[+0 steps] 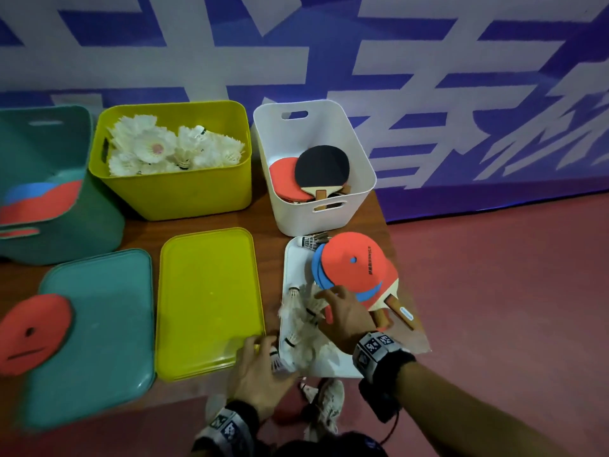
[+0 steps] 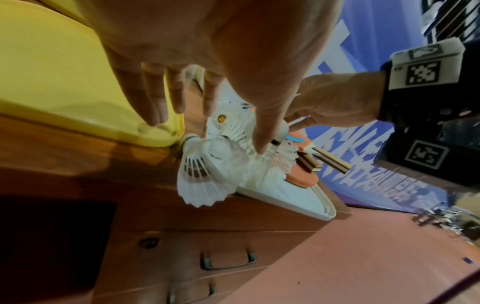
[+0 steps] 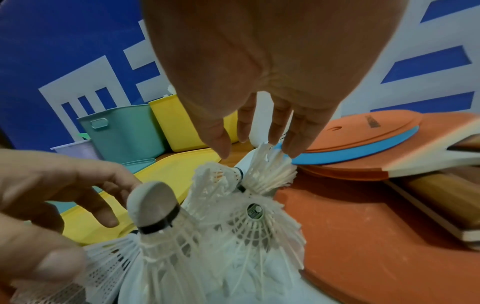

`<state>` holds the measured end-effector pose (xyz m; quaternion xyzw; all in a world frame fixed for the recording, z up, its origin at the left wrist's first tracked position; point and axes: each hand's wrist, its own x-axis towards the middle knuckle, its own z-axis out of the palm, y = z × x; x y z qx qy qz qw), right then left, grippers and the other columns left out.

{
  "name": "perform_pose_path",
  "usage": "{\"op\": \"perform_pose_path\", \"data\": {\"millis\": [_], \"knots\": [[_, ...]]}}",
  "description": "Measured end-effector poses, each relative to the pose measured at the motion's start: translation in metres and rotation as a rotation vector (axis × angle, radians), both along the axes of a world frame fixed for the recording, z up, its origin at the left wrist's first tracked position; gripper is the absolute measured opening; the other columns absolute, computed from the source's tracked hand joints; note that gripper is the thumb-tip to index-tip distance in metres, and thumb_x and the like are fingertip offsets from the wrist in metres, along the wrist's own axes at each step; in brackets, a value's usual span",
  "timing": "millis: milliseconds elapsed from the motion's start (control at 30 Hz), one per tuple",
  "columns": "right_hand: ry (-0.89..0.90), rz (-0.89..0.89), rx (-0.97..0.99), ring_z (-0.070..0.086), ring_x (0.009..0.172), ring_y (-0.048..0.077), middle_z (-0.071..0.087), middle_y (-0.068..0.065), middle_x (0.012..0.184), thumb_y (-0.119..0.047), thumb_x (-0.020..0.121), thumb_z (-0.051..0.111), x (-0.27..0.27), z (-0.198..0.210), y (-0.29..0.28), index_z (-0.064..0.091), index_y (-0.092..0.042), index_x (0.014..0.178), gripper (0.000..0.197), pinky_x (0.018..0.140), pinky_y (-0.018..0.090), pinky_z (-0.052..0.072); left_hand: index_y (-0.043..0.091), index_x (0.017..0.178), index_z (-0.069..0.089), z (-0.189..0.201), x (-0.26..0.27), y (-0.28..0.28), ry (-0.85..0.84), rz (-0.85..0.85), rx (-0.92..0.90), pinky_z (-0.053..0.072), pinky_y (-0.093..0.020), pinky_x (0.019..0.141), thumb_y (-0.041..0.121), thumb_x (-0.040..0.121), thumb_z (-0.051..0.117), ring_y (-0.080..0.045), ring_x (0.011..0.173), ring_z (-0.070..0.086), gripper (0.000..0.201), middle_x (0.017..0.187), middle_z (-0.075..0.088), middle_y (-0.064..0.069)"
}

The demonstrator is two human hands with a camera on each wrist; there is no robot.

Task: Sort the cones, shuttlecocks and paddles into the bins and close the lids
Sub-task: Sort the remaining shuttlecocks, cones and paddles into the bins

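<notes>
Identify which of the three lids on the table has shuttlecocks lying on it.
The white lid, rightmost, beside the yellow lid; the teal lid bears only a flat red cone.

Head view looks steeply down over the table (image 1: 211, 222) — both wrist views, close in, share the shuttlecocks (image 2: 207, 170) between them.

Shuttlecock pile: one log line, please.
left hand open at shuttlecock pile | right hand open over it | white lid underneath | yellow bin open

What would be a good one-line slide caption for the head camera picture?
Both hands, left hand and right hand, reach into loose shuttlecocks on the white lid, with three open bins behind.
</notes>
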<state>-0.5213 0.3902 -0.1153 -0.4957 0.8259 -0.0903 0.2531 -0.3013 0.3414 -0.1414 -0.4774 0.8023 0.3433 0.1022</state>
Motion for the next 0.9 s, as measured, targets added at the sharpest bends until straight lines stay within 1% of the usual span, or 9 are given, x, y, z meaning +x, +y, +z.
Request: {"op": "perform_pose_path", "data": {"millis": [100, 167, 233, 367, 500, 667, 767, 833, 900], "knots": [[0.004, 0.012, 0.000, 0.047, 0.123, 0.029, 0.043, 0.006, 0.139, -0.034, 0.089, 0.062, -0.005, -0.006, 0.002, 0.051, -0.027, 0.134, 0.046, 0.087, 0.039, 0.050, 0.031, 0.146, 0.033, -0.004, -0.002, 0.015, -0.096, 0.076, -0.071, 0.044, -0.035, 0.103, 0.075, 0.075, 0.054, -0.023, 0.133, 0.037, 0.086, 0.146, 0.026, -0.001], [0.009, 0.017, 0.020, 0.046, 0.123, 0.029, 0.044, 0.006, 0.138, -0.033, 0.090, 0.060, -0.007, -0.008, 0.001, 0.053, -0.027, 0.131, 0.043, 0.089, 0.039, 0.050, 0.033, 0.147, 0.031, -0.008, -0.003, 0.021, -0.118, 0.118, -0.050, 0.045, -0.036, 0.101, 0.074, 0.075, 0.055, -0.022, 0.130, 0.042, 0.086, 0.144, 0.028, 0.000], [0.027, 0.028, 0.022, 0.045, 0.121, 0.030, 0.050, 0.003, 0.133, -0.030, 0.090, 0.057, -0.008, -0.009, -0.002, 0.059, -0.026, 0.125, 0.036, 0.092, 0.039, 0.047, 0.037, 0.147, 0.029, -0.011, -0.005, 0.022, -0.130, 0.133, -0.018, 0.047, -0.037, 0.097, 0.072, 0.076, 0.056, -0.022, 0.125, 0.047, 0.084, 0.142, 0.029, 0.002], [0.125, 0.045, 0.005, 0.044, 0.113, 0.027, 0.061, -0.002, 0.124, -0.029, 0.091, 0.051, -0.008, -0.008, -0.009, 0.066, -0.024, 0.117, 0.030, 0.097, 0.034, 0.037, 0.038, 0.146, 0.030, -0.009, -0.009, 0.015, -0.098, 0.179, 0.020, 0.049, -0.035, 0.095, 0.050, 0.087, 0.062, -0.021, 0.121, 0.053, 0.068, 0.144, 0.033, 0.004], [0.068, -0.054, -0.068, 0.046, 0.106, 0.025, 0.066, -0.005, 0.118, -0.029, 0.091, 0.054, -0.007, -0.006, -0.013, 0.071, -0.024, 0.112, 0.027, 0.090, 0.036, 0.041, 0.032, 0.143, 0.037, -0.008, -0.004, 0.005, -0.055, 0.288, 0.050, 0.051, -0.037, 0.092, 0.034, 0.084, 0.068, -0.025, 0.110, 0.058, 0.066, 0.139, 0.034, 0.001], [0.057, -0.115, -0.253, 0.052, 0.094, 0.025, 0.072, -0.004, 0.103, -0.026, 0.089, 0.059, -0.005, 0.001, -0.022, 0.076, -0.021, 0.099, 0.020, 0.081, 0.036, 0.046, 0.033, 0.131, 0.048, 0.001, 0.006, -0.012, 0.063, 0.322, 0.025, 0.051, -0.034, 0.083, 0.031, 0.083, 0.070, -0.018, 0.101, 0.060, 0.053, 0.127, 0.044, 0.005], [-0.095, -0.224, -0.355, 0.062, 0.089, 0.024, 0.073, -0.001, 0.096, -0.029, 0.088, 0.061, -0.002, 0.009, -0.030, 0.077, -0.021, 0.097, 0.020, 0.078, 0.038, 0.051, 0.034, 0.125, 0.051, 0.010, 0.011, -0.026, 0.147, 0.365, -0.002, 0.051, -0.033, 0.082, 0.030, 0.086, 0.070, -0.016, 0.094, 0.061, 0.044, 0.122, 0.048, 0.007], [-0.263, -0.353, -0.361, 0.067, 0.085, 0.014, 0.074, -0.005, 0.092, -0.041, 0.085, 0.060, 0.002, 0.014, -0.040, 0.077, -0.023, 0.098, 0.028, 0.078, 0.038, 0.056, 0.036, 0.122, 0.051, 0.015, 0.014, -0.038, 0.204, 0.399, -0.016, 0.050, -0.033, 0.084, 0.029, 0.088, 0.069, -0.014, 0.095, 0.059, 0.039, 0.119, 0.048, 0.009], [-0.340, -0.410, -0.389, 0.068, 0.081, 0.005, 0.075, -0.009, 0.087, -0.057, 0.079, 0.055, 0.006, 0.016, -0.050, 0.078, -0.025, 0.096, 0.043, 0.077, 0.038, 0.057, 0.036, 0.120, 0.052, 0.019, 0.016, -0.050, 0.267, 0.435, -0.037, 0.051, -0.034, 0.086, 0.026, 0.087, 0.070, -0.013, 0.097, 0.058, 0.039, 0.117, 0.049, 0.011]]}}
